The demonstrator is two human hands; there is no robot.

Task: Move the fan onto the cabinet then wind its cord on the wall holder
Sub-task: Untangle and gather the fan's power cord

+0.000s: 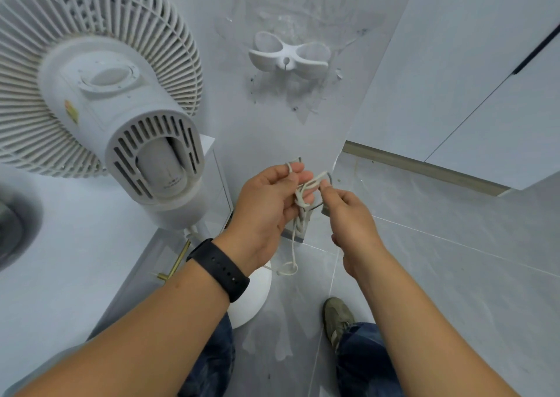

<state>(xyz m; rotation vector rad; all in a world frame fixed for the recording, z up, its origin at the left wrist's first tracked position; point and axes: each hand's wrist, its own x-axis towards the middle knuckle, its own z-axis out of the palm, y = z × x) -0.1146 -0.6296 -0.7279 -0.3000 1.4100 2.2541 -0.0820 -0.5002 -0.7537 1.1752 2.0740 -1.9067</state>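
I observe the white fan (100,93) standing on the cabinet (60,260) at left, its cord (295,236) trailing down toward the floor. Both hands work a tangle of that cord below the wall holder (288,54) — my left hand (266,211) curled around the looped bundle, my right hand (348,217) pinching one strand between thumb and fingertip. The holder itself carries no cord.

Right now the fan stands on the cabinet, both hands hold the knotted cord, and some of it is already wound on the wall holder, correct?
Not quite. The head view shows the wall holder bare; the cord is bunched between the left hand and right hand. The fan is on the cabinet.
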